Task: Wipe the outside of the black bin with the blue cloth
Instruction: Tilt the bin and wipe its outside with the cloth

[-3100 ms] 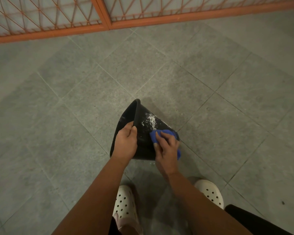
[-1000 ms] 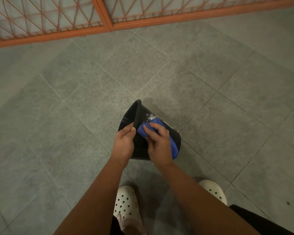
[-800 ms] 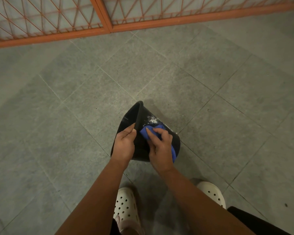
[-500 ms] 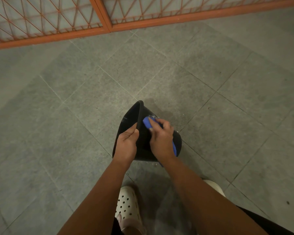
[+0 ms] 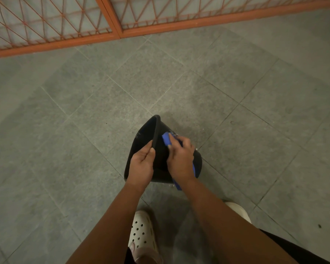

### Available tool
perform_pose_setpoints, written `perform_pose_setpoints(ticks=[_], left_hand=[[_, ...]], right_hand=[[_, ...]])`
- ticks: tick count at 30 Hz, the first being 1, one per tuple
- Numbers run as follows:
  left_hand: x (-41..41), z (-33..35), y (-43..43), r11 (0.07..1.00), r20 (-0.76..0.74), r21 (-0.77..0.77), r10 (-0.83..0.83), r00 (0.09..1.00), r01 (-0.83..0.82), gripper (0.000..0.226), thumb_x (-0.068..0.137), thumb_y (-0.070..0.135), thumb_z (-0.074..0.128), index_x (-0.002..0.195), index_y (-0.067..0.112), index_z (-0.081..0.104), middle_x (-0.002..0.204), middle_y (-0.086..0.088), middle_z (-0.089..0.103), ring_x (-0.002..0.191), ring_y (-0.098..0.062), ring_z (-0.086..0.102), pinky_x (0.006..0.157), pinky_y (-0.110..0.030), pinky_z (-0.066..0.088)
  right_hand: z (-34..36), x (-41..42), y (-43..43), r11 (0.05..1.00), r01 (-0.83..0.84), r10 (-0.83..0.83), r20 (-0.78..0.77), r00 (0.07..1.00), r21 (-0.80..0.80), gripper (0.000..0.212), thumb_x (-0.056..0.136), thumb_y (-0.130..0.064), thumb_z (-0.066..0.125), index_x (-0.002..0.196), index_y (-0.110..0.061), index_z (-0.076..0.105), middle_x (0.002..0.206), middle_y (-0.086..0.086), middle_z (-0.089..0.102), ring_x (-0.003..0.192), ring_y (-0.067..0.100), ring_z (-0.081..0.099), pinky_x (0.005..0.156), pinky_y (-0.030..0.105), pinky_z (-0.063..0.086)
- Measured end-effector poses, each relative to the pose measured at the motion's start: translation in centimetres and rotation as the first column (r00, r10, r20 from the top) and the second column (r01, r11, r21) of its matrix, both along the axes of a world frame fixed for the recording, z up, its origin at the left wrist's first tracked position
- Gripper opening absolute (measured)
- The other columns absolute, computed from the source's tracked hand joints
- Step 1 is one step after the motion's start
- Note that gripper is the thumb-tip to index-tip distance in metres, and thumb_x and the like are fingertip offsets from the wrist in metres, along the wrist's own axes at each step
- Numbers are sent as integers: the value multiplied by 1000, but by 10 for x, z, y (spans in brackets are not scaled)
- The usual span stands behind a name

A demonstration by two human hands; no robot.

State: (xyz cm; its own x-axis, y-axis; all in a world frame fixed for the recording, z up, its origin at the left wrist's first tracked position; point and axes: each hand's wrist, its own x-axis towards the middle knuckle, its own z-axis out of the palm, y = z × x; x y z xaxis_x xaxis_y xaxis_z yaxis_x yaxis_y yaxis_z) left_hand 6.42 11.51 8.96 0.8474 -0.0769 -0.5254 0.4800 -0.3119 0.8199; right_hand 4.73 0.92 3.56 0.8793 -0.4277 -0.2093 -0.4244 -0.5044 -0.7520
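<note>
On the tiled floor (image 5: 103, 111) the black bin (image 5: 160, 159) stays tipped, mouth to the left, with the left hand (image 5: 142, 166) gripping its rim. Within 1 second the right hand (image 5: 179, 159), holding the blue cloth (image 5: 166, 139), has slid up the outer wall over the white smear (image 5: 175, 133). That patch is nearly covered, so probably almost wiped.

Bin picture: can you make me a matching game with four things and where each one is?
Things:
1. blue cloth
2. left hand
3. holey white shoe
4. orange fence

Places:
A. grips the rim of the black bin
B. along the far edge of the tiled floor
C. pressed on the bin's side under the right hand
D. on the floor between the forearms

Pairs: 1-C, 2-A, 3-D, 4-B.
</note>
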Motion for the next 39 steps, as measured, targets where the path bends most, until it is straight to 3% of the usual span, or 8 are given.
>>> perform_pose_setpoints(ticks=[7, 14, 18, 21, 24, 30, 34, 39], left_hand=[[-4, 4, 0, 998, 55, 34, -46, 997, 45, 34, 101, 15, 40, 129, 19, 58, 115, -3, 66, 111, -16, 61, 100, -43, 48], [-1, 2, 5, 996, 48, 78, -56, 997, 52, 29, 97, 14, 43, 116, 23, 63, 103, -1, 67, 101, -19, 63, 87, -35, 51], [12, 5, -2, 997, -80, 76, 24, 997, -18, 26, 93, 17, 44, 95, 33, 65, 97, -2, 67, 98, -25, 63, 86, -41, 50], [14, 1, -4, 998, -67, 63, 25, 997, -20, 30, 99, 21, 40, 105, 38, 63, 107, 1, 67, 103, -19, 63, 92, -42, 51], [14, -2, -1, 994, -44, 76, 88, 995, -84, 30, 99, 21, 41, 112, 36, 63, 108, 0, 67, 104, -20, 64, 91, -44, 52], [11, -3, 0, 991, -39, 35, 134, 990, -133, 33, 99, 15, 44, 114, 35, 65, 114, 0, 68, 109, -18, 62, 99, -44, 48], [7, -1, 1, 997, -19, 6, 71, 997, -70, 36, 99, 10, 42, 120, 31, 64, 117, 2, 68, 112, -14, 61, 103, -41, 45], [1, 1, -3, 997, 38, 2, 72, 997, -72, 42, 99, 8, 41, 110, 40, 65, 112, 6, 70, 110, -11, 63, 101, -40, 47]], right_hand=[[9, -6, 11, 997, 1, -9, 108, 994, 78, 36, 90, -16, 52, 126, -20, 55, 114, 7, 47, 101, 19, 39, 82, 13, 29], [-1, 1, -6, 999, -33, 33, -29, 999, -25, 39, 93, -33, 48, 132, -32, 47, 133, 7, 36, 115, 23, 34, 92, 44, 40], [-5, -19, -5, 994, -105, 107, 204, 973, -23, 38, 91, -15, 53, 129, -17, 53, 136, 7, 48, 127, 30, 40, 103, 50, 36], [-6, -31, 3, 977, -194, 164, 268, 949, 88, 44, 92, -6, 49, 135, -14, 44, 143, -1, 39, 139, 24, 28, 116, 38, 22], [-11, -36, 3, 958, -282, 262, 237, 935, 54, 44, 94, -6, 46, 137, -18, 40, 146, -4, 30, 142, 21, 18, 117, 26, 7], [-6, -40, 21, 983, -173, 156, 215, 964, 62, 48, 87, 5, 47, 133, -7, 45, 145, 8, 35, 139, 33, 23, 114, 43, 18], [5, -19, 24, 981, -195, 190, 175, 966, 15, 51, 85, -6, 34, 135, -11, 44, 146, 7, 38, 139, 30, 23, 114, 30, 11], [3, -4, 16, 987, -158, 157, 74, 985, 9, 66, 83, 8, 42, 143, -16, 31, 153, 3, 26, 143, 26, 12, 111, 17, -7]])
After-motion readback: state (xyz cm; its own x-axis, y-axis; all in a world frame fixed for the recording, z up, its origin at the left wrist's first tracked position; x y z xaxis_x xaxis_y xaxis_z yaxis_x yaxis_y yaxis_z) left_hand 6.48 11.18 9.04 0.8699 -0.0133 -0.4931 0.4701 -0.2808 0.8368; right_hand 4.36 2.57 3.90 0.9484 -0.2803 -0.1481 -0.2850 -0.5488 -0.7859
